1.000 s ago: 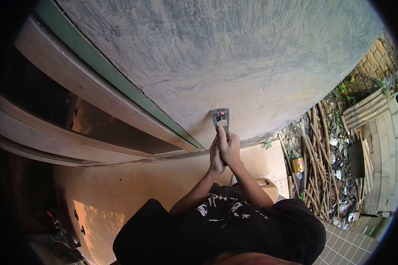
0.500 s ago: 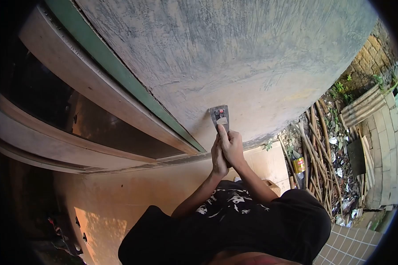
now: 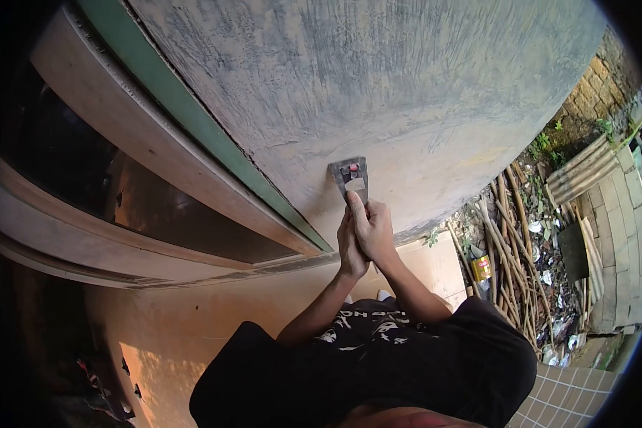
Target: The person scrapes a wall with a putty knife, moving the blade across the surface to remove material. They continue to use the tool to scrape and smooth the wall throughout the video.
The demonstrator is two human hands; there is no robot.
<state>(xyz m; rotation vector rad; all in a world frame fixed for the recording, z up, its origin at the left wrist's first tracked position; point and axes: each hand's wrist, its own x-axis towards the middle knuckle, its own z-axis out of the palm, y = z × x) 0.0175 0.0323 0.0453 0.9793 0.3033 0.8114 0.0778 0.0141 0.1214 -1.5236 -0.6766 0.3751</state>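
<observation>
A scraper (image 3: 349, 171) with a flat, widening grey blade and a pale label has its broad end against the wall (image 3: 421, 135), which is scuffed with grey streaks over a lighter coat. My right hand (image 3: 376, 232) is closed round its handle, thumb laid along the top toward the blade. Pressed against the other side, my left hand (image 3: 350, 250) wraps the same handle. Between the two palms the handle is mostly hidden.
A green-edged window or door frame (image 3: 214, 135) with dark glass runs along the left. Below is a tiled floor (image 3: 264, 303). To the right lie bamboo poles (image 3: 503, 242), a yellow can (image 3: 481, 268), scattered litter and corrugated sheets (image 3: 585, 171).
The scraper and both hands have moved slightly up the wall and a little to the left. Both hands keep their hold on the handle.
</observation>
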